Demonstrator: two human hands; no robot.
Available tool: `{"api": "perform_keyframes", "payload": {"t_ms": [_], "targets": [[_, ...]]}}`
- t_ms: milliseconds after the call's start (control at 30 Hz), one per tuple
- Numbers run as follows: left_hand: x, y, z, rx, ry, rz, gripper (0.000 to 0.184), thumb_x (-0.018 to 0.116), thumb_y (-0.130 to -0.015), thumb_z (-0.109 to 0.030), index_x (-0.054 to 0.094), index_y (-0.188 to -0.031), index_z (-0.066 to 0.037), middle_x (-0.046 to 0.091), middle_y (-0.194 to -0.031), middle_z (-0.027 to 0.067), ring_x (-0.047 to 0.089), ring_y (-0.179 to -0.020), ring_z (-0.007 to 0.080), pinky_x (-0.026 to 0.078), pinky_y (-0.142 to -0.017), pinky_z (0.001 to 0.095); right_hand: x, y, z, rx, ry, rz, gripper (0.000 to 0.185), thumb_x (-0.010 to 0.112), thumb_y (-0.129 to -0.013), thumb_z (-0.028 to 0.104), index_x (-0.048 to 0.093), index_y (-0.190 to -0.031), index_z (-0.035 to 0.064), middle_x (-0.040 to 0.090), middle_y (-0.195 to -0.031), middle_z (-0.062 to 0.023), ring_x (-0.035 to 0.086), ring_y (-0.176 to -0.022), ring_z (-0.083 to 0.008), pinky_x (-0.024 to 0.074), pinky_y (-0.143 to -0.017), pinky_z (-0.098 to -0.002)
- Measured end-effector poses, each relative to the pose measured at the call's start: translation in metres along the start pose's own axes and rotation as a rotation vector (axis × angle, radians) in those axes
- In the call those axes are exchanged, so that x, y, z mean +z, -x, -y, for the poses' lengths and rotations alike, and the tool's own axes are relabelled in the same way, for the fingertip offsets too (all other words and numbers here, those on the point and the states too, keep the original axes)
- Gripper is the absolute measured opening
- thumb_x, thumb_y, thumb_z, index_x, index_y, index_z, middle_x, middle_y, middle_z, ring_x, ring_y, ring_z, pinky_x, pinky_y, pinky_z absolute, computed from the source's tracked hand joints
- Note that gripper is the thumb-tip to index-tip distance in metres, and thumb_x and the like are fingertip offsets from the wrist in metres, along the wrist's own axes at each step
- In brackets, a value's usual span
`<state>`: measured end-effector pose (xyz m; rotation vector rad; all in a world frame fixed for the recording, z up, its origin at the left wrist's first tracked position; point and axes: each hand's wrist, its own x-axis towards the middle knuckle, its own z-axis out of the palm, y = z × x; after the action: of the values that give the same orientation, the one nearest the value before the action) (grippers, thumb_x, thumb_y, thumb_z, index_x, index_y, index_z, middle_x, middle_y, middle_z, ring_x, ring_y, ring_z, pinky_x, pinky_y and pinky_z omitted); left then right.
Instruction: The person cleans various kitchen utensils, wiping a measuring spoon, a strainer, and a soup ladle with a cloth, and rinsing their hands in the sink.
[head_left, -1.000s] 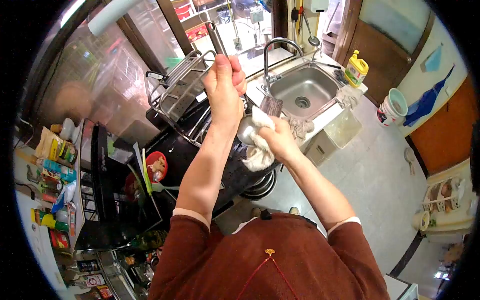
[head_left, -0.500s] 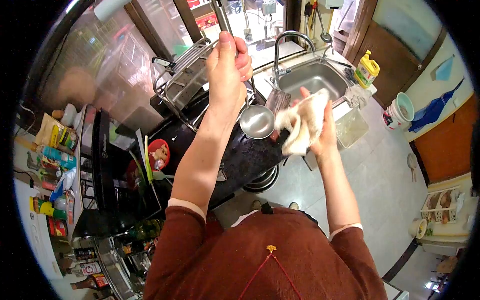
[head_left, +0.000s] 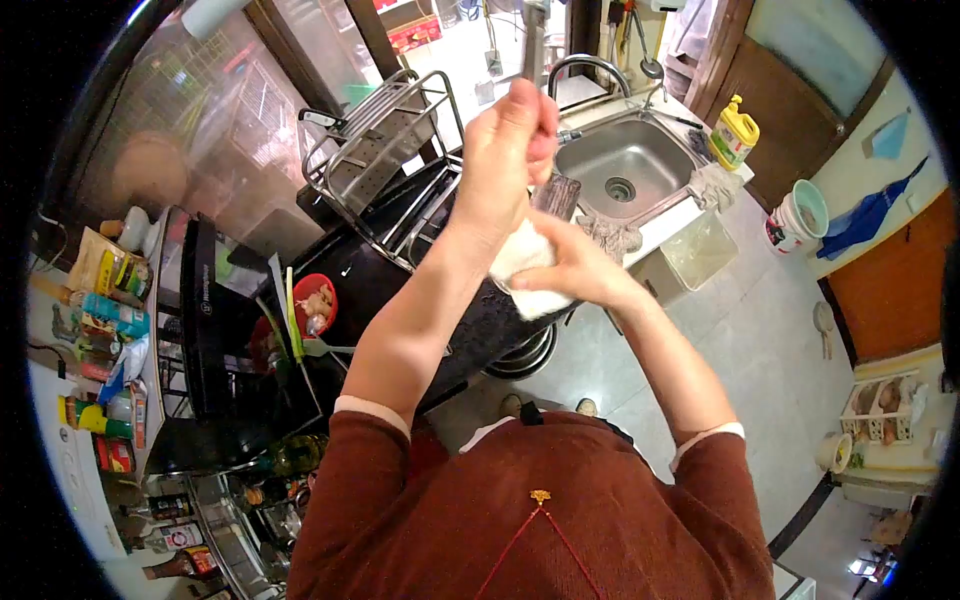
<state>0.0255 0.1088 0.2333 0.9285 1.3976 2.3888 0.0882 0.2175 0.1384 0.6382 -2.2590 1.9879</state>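
My left hand (head_left: pixel 512 150) is closed round the upright metal handle of a ladle (head_left: pixel 536 48), which rises above my fist. A cream cloth (head_left: pixel 528 255) is gripped in my right hand (head_left: pixel 578 262), just below my left wrist. The ladle's bowl is hidden; the cloth and my right hand cover the place below the handle. My right thumb lies across the front of the cloth, while the other fingers are out of sight behind it. Beneath both hands is the dark countertop (head_left: pixel 455 325).
Behind my hands stands a metal dish rack (head_left: pixel 375 165). To the right are the steel sink (head_left: pixel 625 160), a yellow detergent bottle (head_left: pixel 735 135) and grey rags (head_left: pixel 610 235). A red bowl (head_left: pixel 318 290) of food pieces sits to the left. A clear bin (head_left: pixel 700 250) hangs beside the counter.
My left hand has moved right and down with the ladle. My right hand has brought the cloth leftward over the ladle's lower part, hiding the bowl that was visible before.
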Motion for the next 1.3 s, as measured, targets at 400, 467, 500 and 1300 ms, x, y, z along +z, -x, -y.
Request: {"api": "perform_keyframes", "payload": {"t_ms": [400, 467, 500, 1300], "targets": [[-0.002, 0.015, 0.017, 0.119, -0.069, -0.170, 0.047, 0.045, -0.092, -0.050, 0.050, -0.079, -0.005, 0.032, -0.058, -0.0061, 0.027, -0.048, 0.0037, 0.019, -0.043, 0.0206, 0.035, 0.001, -0.014, -0.033, 0.373, -0.530, 0.025, 0.056, -0.077, 0.005, 0.059, -0.102, 0.0011, 0.063, -0.079, -0.0201, 0.065, -0.075, -0.0290, 0.0491, -0.065, -0.0351], [-0.010, 0.013, 0.015, 0.131, 0.017, -0.255, 0.044, 0.043, -0.093, -0.049, 0.050, -0.082, -0.006, 0.031, -0.057, -0.0065, 0.028, -0.049, 0.0044, 0.020, -0.044, 0.0213, 0.041, 0.004, -0.020, -0.077, 0.330, -0.599, 0.030, 0.053, -0.075, 0.001, 0.059, -0.105, 0.0016, 0.063, -0.078, -0.0173, 0.066, -0.073, -0.0232, 0.0487, -0.066, -0.0314], [-0.016, 0.012, 0.016, 0.150, 0.075, -0.249, 0.044, 0.041, -0.093, -0.049, 0.049, -0.082, -0.007, 0.028, -0.057, -0.0065, 0.026, -0.048, 0.0048, 0.020, -0.044, 0.0219, 0.041, 0.005, -0.021, -0.039, 0.250, -0.600, 0.032, 0.051, -0.074, 0.000, 0.059, -0.105, 0.0014, 0.064, -0.082, -0.0174, 0.065, -0.079, -0.0236, 0.0486, -0.071, -0.0313], [-0.048, 0.028, 0.025, 0.322, 0.435, -0.044, 0.060, 0.031, -0.090, -0.062, 0.046, -0.068, -0.007, 0.036, -0.062, 0.0014, 0.037, -0.061, 0.0145, 0.035, -0.061, 0.0310, 0.024, 0.012, -0.039, 0.218, -0.128, -0.529, 0.025, 0.047, -0.078, -0.003, 0.062, -0.098, 0.0009, 0.065, -0.089, -0.0069, 0.060, -0.082, -0.0146, 0.0486, -0.074, -0.0282]]}}
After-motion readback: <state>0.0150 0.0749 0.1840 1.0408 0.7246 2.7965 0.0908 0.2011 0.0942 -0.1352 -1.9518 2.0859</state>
